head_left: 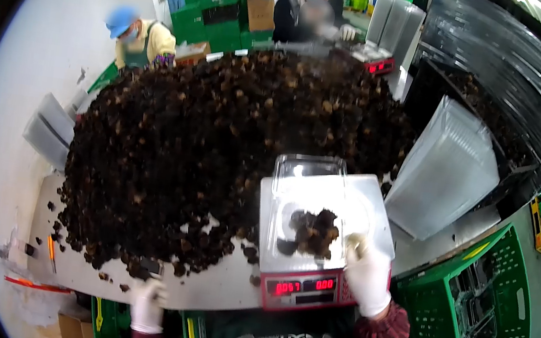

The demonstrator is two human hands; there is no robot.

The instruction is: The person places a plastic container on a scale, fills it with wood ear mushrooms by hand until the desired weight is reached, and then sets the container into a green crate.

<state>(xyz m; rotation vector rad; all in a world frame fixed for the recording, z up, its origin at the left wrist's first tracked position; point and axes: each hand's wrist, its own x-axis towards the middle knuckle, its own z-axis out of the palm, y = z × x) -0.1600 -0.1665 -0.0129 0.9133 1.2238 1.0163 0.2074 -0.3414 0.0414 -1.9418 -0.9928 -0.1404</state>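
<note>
Our right hand (367, 277), fingers curled in, hangs beside a clump of dark pieces (320, 234) in a clear tray (317, 190) on the lit scale (372, 203) — set mid-platform, we judge, to read steadily. Our left hand (148, 302) is at the table's near edge, by the dark heap (221, 128), likely for a short reach. Blur keeps us from telling whether either hand grips anything. Clear stacked containers (446, 172) stand right of the scale — presumably kept handy.

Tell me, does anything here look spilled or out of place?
Yes: a few small dark-brown pieces lie loose on the pale tabletop near its left front edge, apart from the large dark-brown heap, so they look spilled.
</note>
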